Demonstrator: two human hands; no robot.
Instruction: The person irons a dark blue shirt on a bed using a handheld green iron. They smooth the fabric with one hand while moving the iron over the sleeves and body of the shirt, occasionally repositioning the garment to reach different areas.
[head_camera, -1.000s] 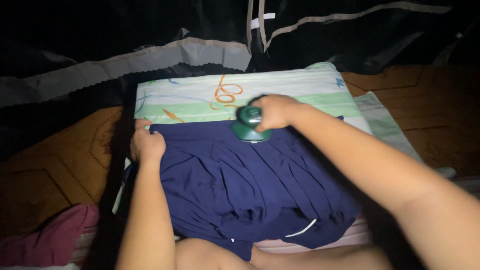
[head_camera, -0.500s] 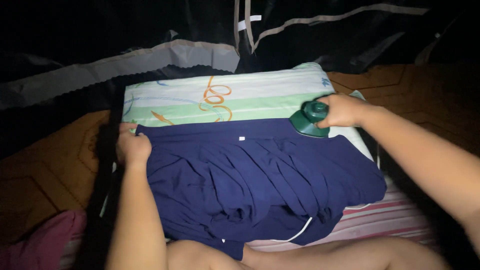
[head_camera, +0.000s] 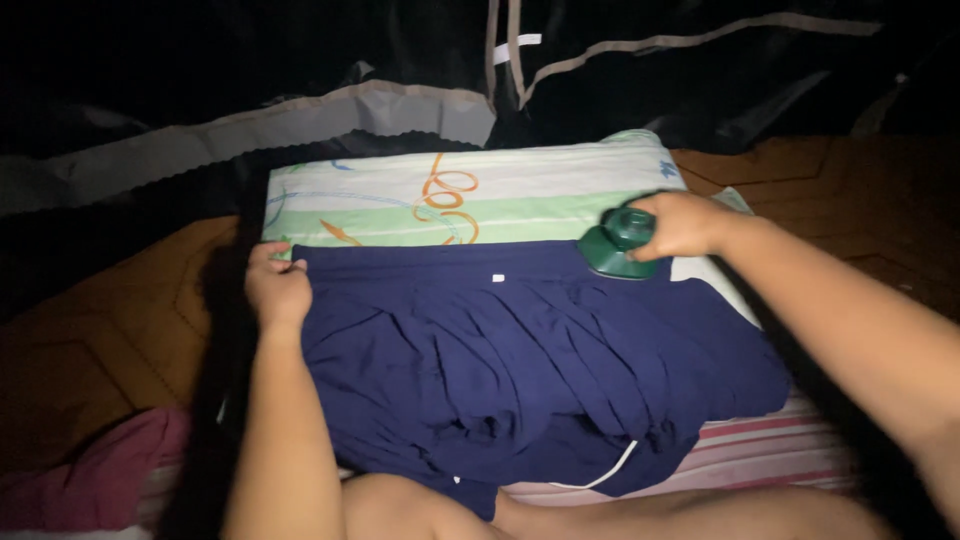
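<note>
Since a second ago, your right hand (head_camera: 680, 224) has carried the iron (head_camera: 615, 245) from the middle of the garment's top hem out to its 2 o'clock corner, and half a second on it has barely shifted. You grip one small green iron, fingers closed over its handle, its base pressed on the top right edge of the garment (head_camera: 520, 360). Your left hand (head_camera: 275, 285) sits at 9 o'clock, fingers curled and pinning the garment's top left corner flat.

One dark blue garment lies spread and pleated across one pillow (head_camera: 450, 195), pale green with orange and blue scribbles, which shows bare from 10 to 1 o'clock beyond the hem. A single white tag dots the hem near 12 o'clock, and one thin white cord (head_camera: 610, 470) curls out at the lower edge around 5 o'clock. A striped pink and white cloth (head_camera: 760, 450) lies under the garment at 4 o'clock. One maroon cloth (head_camera: 100, 480) is bunched at 8 o'clock. A brown patterned mat (head_camera: 110, 330) spreads on both sides, and dark fabric with grey trim (head_camera: 330, 110) hangs behind at 11 o'clock.
</note>
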